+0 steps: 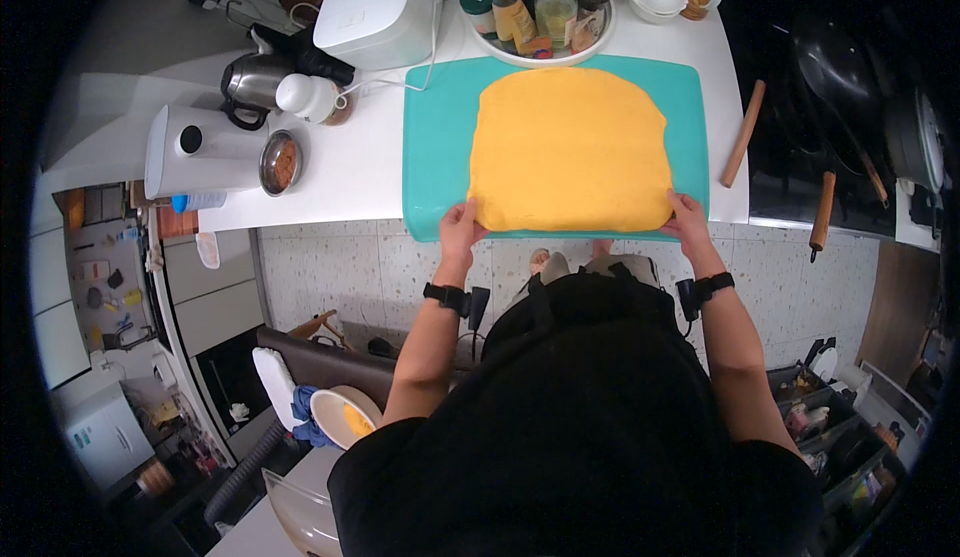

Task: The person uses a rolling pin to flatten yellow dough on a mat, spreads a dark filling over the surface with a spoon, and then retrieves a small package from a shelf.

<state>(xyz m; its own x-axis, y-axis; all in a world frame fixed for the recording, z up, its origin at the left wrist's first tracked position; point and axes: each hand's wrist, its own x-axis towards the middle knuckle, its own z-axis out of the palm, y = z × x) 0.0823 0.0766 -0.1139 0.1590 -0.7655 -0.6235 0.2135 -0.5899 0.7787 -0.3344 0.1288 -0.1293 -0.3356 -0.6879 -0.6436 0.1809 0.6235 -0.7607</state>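
Note:
A wide flat sheet of yellow dough (570, 148) lies on a teal mat (439, 136) at the counter's front edge. Its far side is rounded and its near edge fairly straight. My left hand (459, 230) pinches the near left corner between thumb and fingers. At the near right corner, my right hand (686, 219) has the dough between thumb and fingers in the same way. The fingers under each corner are partly hidden. A wooden rolling pin (743, 133) rests on the white counter, right of the mat.
Behind the mat stands a round tray (536, 58) of bottles and jars. To the left are a steel bowl (281, 163) with brownish food, a white appliance (206, 152) and a kettle (255, 80). At right, a wooden-handled pan (823, 212) overhangs the black cooktop's edge.

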